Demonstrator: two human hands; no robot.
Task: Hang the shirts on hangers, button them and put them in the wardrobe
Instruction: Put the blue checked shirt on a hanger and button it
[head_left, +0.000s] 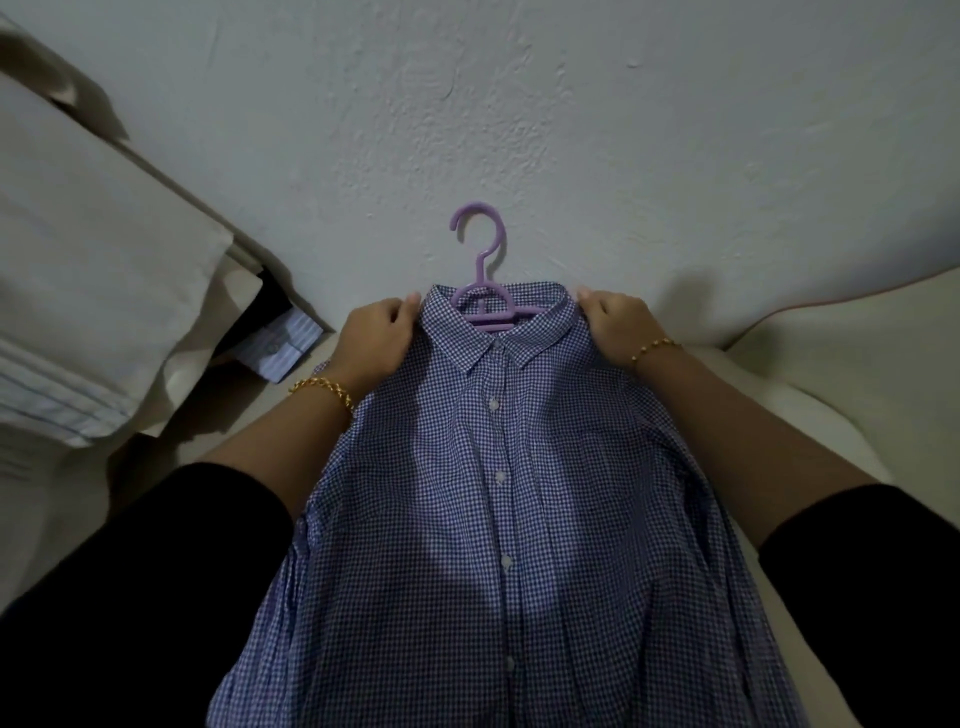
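Both hands hold the gingham shirt (498, 493) at the shoulders. The left hand (374, 338) has its fingers (402, 306) curled round the cloth at one end of the collar, and the right hand (615, 322) has its fingers (589, 299) curled round the cloth at the other end.

Between the two sets of fingers we see the collar, spread open, with the lilac plastic hanger (480, 260) inside the neck. Its hook rises beyond the fingertips against the white textured wall (519, 104), and the open side of the hook turns toward the left hand.

The shirt's long axis runs from the collar at the fingers back along both forearms to the hem nearest us. The collar end points at the wall. The front faces up, with the placket closed and white buttons in a line down the middle. We cannot tell whether each one is fastened.

Gold bracelet on the left wrist (322, 388) and on the right wrist (655, 345); black sleeves (156, 597) behind them.

Beyond the left knuckles, well apart, lies a blue striped shirt cuff (278, 345) under cream cloth (104, 234). Past the right hand is a pale cushioned surface (831, 338).
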